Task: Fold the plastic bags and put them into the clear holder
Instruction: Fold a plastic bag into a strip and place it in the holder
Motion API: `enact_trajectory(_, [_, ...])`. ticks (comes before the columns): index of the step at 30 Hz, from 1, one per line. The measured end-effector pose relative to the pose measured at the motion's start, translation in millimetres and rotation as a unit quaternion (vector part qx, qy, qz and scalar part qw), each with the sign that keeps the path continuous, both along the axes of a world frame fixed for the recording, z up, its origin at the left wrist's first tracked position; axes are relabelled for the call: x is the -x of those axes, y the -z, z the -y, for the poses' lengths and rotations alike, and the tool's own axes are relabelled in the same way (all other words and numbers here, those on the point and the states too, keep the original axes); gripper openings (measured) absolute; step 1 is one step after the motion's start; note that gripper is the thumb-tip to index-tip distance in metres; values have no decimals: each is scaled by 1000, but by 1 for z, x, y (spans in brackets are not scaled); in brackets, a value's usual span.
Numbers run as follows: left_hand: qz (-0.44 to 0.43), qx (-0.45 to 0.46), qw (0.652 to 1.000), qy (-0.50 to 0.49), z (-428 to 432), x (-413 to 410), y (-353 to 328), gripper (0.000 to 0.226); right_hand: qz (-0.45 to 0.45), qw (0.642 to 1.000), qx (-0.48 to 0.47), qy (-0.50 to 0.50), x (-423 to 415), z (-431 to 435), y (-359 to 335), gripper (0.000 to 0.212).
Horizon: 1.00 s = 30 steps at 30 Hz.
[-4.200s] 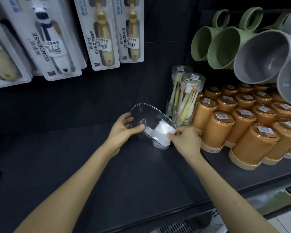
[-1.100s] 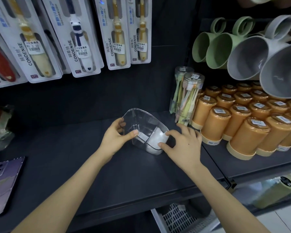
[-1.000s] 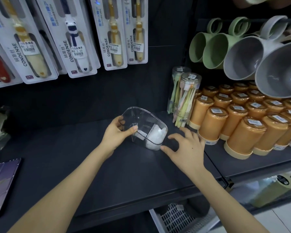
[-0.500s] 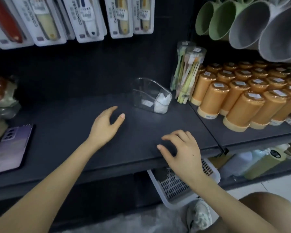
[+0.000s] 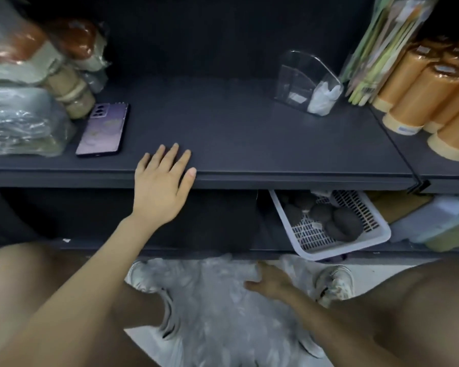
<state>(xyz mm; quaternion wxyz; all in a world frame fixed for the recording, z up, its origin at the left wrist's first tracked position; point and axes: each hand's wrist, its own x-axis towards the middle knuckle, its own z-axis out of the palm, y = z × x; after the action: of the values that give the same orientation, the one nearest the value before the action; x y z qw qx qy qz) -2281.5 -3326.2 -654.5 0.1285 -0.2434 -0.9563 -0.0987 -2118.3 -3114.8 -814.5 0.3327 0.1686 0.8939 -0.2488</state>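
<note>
Dark metal shelf [image 5: 249, 133] across the view, with a clear holder [image 5: 302, 75] standing toward its back right and one folded white bag [image 5: 322, 98] tucked into the near right corner inside. Just right of the holder, a leaning packet of pale sticks [image 5: 376, 49] and rows of orange tubs [image 5: 421, 91]. At the far left, plastic-wrapped goods [image 5: 19, 107], with a purple phone [image 5: 102, 129] lying flat beside them. Below the shelf, a white slotted basket [image 5: 342, 246] holding dark round lumps [image 5: 339, 221]. On the floor between two pale shoes [image 5: 335, 284], a heap of crumpled plastic bags [image 5: 212, 308], well apart from the holder, with the shelf edge in between.

Left hand [image 5: 161, 189] flat on the shelf's front edge, fingers straight and slightly spread, holding nothing. Right hand [image 5: 269, 280] down on the heap, touching the plastic. Fingertips buried in the folds, so cannot tell whether pinching or merely resting.
</note>
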Motion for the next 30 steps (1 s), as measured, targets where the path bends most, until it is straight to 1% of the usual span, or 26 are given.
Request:
enact_trajectory(1, [-1, 1, 1000, -1, -1, 1, -1, 58, 14, 999, 27, 42, -1, 5, 11, 80])
enact_trajectory(2, [2, 3, 1000, 0, -1, 1, -2, 58, 31, 996, 42, 74, -2, 9, 19, 80])
enact_trajectory(3, [6, 4, 1000, 2, 0, 2, -2, 58, 31, 995, 42, 89, -4, 12, 27, 73])
enact_trajectory(5, [11, 8, 1000, 4, 1, 2, -2, 58, -4, 997, 26, 76, -1, 17, 30, 43])
enact_trajectory(7, [20, 5, 1000, 7, 0, 3, -3, 59, -50, 997, 23, 49, 7, 18, 16, 13])
enact_trajectory(8, [32, -3, 999, 8, 0, 3, -4, 62, -68, 997, 30, 38, 14, 16, 1, 9])
enact_trajectory(10, [79, -51, 996, -6, -2, 2, -12, 70, -100, 993, 68, 1, 27, 8, -39, 12])
enact_trajectory(11, [105, -100, 989, -13, -4, 1, -17, 70, -113, 988, 103, -12, 32, 4, -63, 10])
enact_trajectory(12, [122, -156, 980, -13, -7, -3, -24, 64, -123, 982, 140, -21, 36, -1, -89, 5])
enact_trajectory(13, [125, -210, 970, -6, -11, -8, -30, 52, -129, 976, 171, -30, 40, -5, -116, 2])
enact_trajectory(15, [124, -277, 952, 32, -21, -22, -43, 28, -135, 965, 219, -51, 47, -12, -167, 4])
enact_trajectory(16, [156, -304, 938, 59, -26, -28, -50, 20, -141, 958, 242, -58, 51, -16, -189, 6])
enact_trajectory(18, [246, -350, 897, 108, -32, -38, -62, 14, -169, 944, 279, -57, 57, -23, -228, 8])
enact_trajectory(19, [260, -366, 885, 124, -34, -41, -66, 15, -192, 937, 290, -40, 59, -26, -245, 7])
enact_trajectory(20, [240, -370, 888, 130, -34, -42, -71, 20, -220, 929, 299, -18, 62, -30, -258, 5])
enact_trajectory(21, [195, -364, 902, 125, -33, -42, -74, 27, -249, 919, 305, 6, 65, -33, -271, 6])
enact_trajectory(23, [110, -368, 918, 104, -32, -43, -84, 33, -298, 899, 318, 55, 71, -38, -292, 14])
enact_trajectory(25, [74, -402, 907, 103, -30, -44, -95, 29, -330, 875, 341, 96, 80, -41, -307, 14])
enact_trajectory(27, [69, -413, 897, 144, -30, -44, -102, 28, -351, 855, 357, 137, 90, -43, -319, 12])
enact_trajectory(29, [104, -399, 887, 209, -32, -42, -103, 33, -366, 844, 353, 169, 99, -44, -328, 14])
enact_trajectory(30, [115, -379, 888, 233, -35, -40, -101, 34, -369, 839, 353, 186, 105, -45, -330, 14])
